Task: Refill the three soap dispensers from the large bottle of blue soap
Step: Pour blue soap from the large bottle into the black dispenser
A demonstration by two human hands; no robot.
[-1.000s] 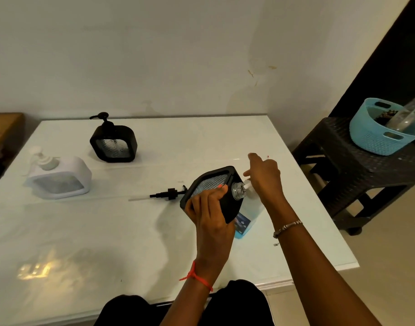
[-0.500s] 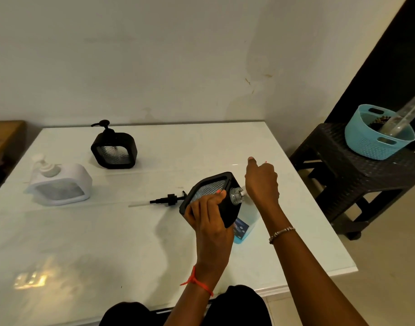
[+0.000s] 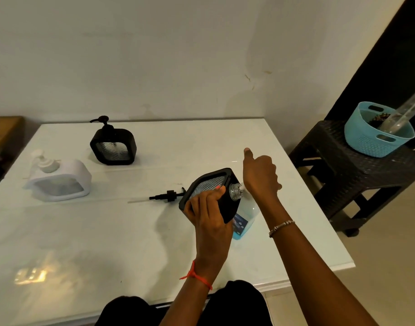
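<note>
**Desk:** What are the hands holding?

**Operator:** On my feed the left hand (image 3: 209, 222) grips the black dispenser (image 3: 229, 205). Its fingers (image 3: 206, 201) curl over the ribbed window. The dispenser is lifted off the table (image 3: 131, 231) and tilted, with its open neck pointing away from those fingers toward the right hand (image 3: 260, 177).

**Desk:** And the right?

**Operator:** Its fingers are curled tight with the thumb sticking up, closed over the top of the large bottle (image 3: 246, 212). The back of the hand hides the cap, so I can't see the exact hold. The bottle stands below the right fingers, just behind the dispenser, with blue soap in its lower part. Its mouth sits right beside the dispenser's neck.

**Desk:** Where is the rest?

**Operator:** The pump (image 3: 169, 197) lies flat on the table, just beyond the left fingertips on the side away from the bottle. Farther out that way are the second black dispenser (image 3: 113, 147) and the white dispenser (image 3: 58, 182), both upright with their pumps on. Well past the right fingers a blue basket (image 3: 378, 142) sits on a dark stool (image 3: 343, 165).
</note>
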